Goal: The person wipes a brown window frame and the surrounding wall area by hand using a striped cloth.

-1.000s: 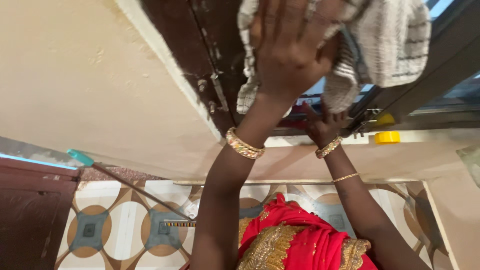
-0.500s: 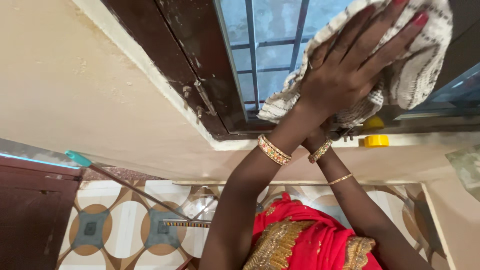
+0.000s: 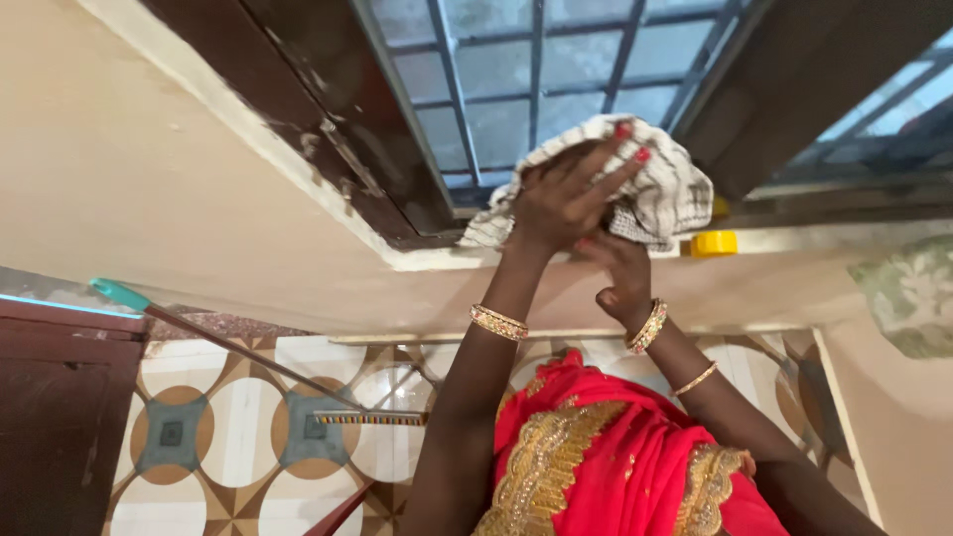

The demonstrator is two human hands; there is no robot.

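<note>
1. Pressing flat, your left hand spreads its fingers wide over the cloth, red nails toward the window's right side.
2. Your right hand sits just below and right of it, fingers loosely curled. Its fingertips reach the cloth's lower edge; whether they pinch it, you cannot tell.
3. That cloth, white with thin dark checks, is bunched against the bottom of the window frame, over the sill's inner edge.
4. Bangles circle both your wrists; a thin one sits further down the right forearm.
5. On the sill, just right of the cloth, stands a yellow cap.
6. Above the cloth, a pane with a metal grille fills the dark, paint-flecked frame.
7. Below the sill is a cream wall.
8. Against that wall at the left leans a stick with a teal tip, its lower end over the patterned floor tiles.
9. Your red, gold-trimmed garment fills the lower middle.
</note>
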